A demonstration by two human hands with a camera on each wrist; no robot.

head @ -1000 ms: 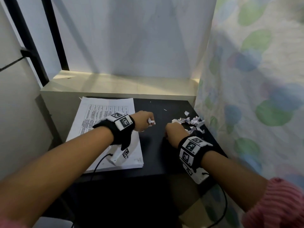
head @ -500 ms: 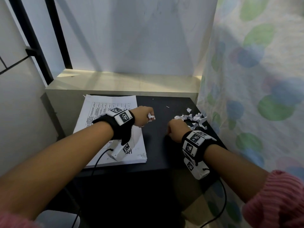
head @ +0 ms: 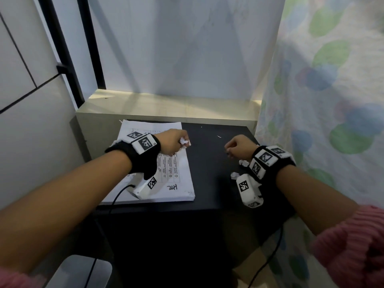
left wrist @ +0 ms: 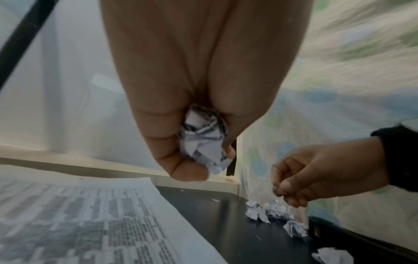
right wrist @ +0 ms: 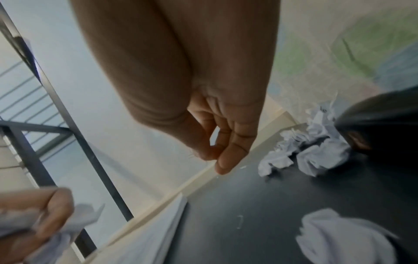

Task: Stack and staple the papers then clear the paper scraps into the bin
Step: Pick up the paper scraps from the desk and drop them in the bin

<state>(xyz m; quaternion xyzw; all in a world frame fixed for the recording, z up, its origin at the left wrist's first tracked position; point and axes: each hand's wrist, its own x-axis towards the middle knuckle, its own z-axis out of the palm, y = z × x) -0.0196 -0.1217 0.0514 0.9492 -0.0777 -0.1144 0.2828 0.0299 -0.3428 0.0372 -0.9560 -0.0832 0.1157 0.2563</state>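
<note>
A stack of printed papers (head: 172,179) lies on the left half of the black table (head: 207,183). My left hand (head: 180,143) hovers over the stack's right edge and grips a wad of crumpled paper scraps (left wrist: 203,142). My right hand (head: 228,151) hangs above the table's right side. Its fingers are curled, thumb against fingertips (right wrist: 224,164), and no paper shows in it. Loose crumpled scraps (left wrist: 271,212) lie below and behind it, by the right edge (right wrist: 314,151). One bigger scrap (right wrist: 339,235) lies nearer to me.
A patterned curtain (head: 332,100) hangs close along the table's right side. A pale ledge (head: 166,107) and a white wall stand behind. A black object (left wrist: 339,237) sits at the right edge beside the scraps. On the floor are a grey rounded thing (head: 79,273) and a cardboard box (head: 255,265).
My right hand has lifted off the scrap pile and now hangs above the table, with scraps under its wrist. My left hand keeps its wad and has barely moved.
</note>
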